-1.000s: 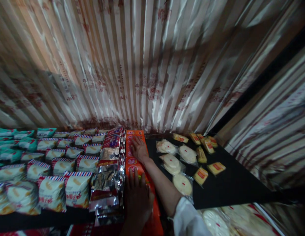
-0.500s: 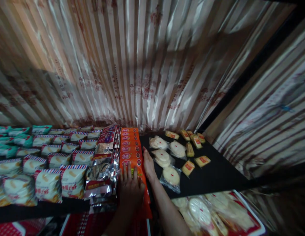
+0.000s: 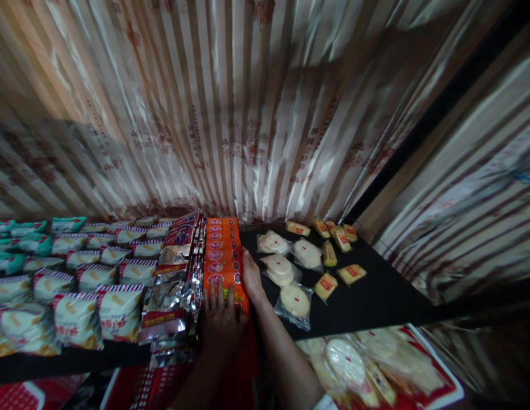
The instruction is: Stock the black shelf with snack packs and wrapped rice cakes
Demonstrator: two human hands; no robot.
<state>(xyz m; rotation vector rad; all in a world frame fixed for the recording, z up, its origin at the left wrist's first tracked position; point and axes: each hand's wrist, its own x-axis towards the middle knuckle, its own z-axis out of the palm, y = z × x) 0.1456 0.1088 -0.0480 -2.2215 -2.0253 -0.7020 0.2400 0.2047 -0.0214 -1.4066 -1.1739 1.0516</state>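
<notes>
Orange packets (image 3: 223, 239) lie overlapped in a near-to-far strip on the black worktop (image 3: 367, 302), between silver packets (image 3: 167, 293) at left and bagged round cakes (image 3: 294, 300) at right. I have the left hand (image 3: 223, 326) flat on their near part, fingers apart, seemingly steadying them; the right hand (image 3: 251, 278) lies straight-fingered along their right edge, clamped on nothing visible, probably as a side stop.
</notes>
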